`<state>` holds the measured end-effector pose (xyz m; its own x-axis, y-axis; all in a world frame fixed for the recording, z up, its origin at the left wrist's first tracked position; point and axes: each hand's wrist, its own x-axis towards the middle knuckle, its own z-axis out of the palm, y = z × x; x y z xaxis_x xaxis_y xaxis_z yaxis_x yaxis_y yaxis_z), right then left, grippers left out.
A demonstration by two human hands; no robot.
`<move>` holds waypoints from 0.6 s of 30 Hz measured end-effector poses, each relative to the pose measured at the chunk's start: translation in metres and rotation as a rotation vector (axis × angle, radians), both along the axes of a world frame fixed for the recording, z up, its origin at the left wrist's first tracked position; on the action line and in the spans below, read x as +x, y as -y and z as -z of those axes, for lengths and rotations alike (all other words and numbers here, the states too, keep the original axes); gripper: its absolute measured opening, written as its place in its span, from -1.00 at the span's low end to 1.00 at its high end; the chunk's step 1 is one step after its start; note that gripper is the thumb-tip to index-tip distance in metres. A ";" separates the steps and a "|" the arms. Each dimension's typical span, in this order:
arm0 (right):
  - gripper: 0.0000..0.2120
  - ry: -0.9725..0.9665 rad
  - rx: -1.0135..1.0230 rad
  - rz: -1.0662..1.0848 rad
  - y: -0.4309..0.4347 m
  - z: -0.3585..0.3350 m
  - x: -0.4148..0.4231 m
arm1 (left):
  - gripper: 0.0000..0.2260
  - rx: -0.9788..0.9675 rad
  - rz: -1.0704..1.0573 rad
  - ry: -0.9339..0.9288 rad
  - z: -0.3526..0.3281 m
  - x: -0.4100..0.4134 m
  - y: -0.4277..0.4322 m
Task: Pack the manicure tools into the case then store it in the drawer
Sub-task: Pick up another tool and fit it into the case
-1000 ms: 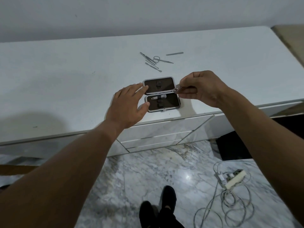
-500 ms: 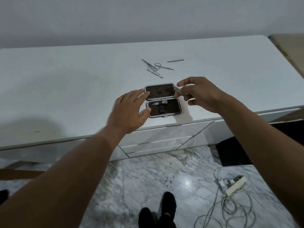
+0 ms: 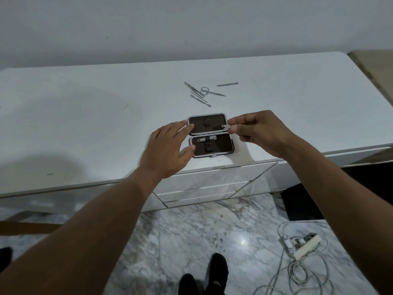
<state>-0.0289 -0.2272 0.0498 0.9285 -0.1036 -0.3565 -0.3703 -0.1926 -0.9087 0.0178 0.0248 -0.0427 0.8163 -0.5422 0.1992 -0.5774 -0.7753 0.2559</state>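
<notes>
The case (image 3: pixel 221 145) lies open near the front edge of the white desk (image 3: pixel 85 124), its two dark-lined halves flat, one behind the other. One nail clipper (image 3: pixel 207 139) sits strapped in the near half.

At 9 o'clock of the case the left hand (image 3: pixel 168 150) reaches in on a straight forearm, palm down, fingers spread and nearly straight; the fingertips touch the far half's left rim and the thumb the near half's. At 3 o'clock the right hand (image 3: pixel 259 129) hovers with its wrist bent, pinching one small flat metal tool (image 3: pixel 226 126) between thumb and forefinger, just over the far half's right edge.

At 12 o'clock, well apart, lie the loose tools: one pair of scissors (image 3: pixel 205 90), one nail file (image 3: pixel 227 84), and three slim rods (image 3: pixel 201 101) — as far as I can count.
</notes>
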 end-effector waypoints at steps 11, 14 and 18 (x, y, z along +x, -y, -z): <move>-0.87 0.187 -0.346 -0.104 -0.003 0.018 -0.010 | -0.51 0.003 -0.003 0.002 -0.001 0.000 0.000; -0.84 0.224 -0.510 -0.161 -0.003 0.024 -0.010 | -0.52 0.000 -0.002 0.003 -0.001 0.000 0.000; -0.81 0.238 -0.676 -0.233 -0.001 0.024 -0.010 | -0.52 0.000 -0.006 -0.005 0.000 0.000 0.001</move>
<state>-0.0387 -0.2263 0.0257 0.9972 -0.0207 -0.0722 -0.0608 -0.7863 -0.6148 0.0182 0.0239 -0.0431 0.8204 -0.5375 0.1951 -0.5716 -0.7787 0.2585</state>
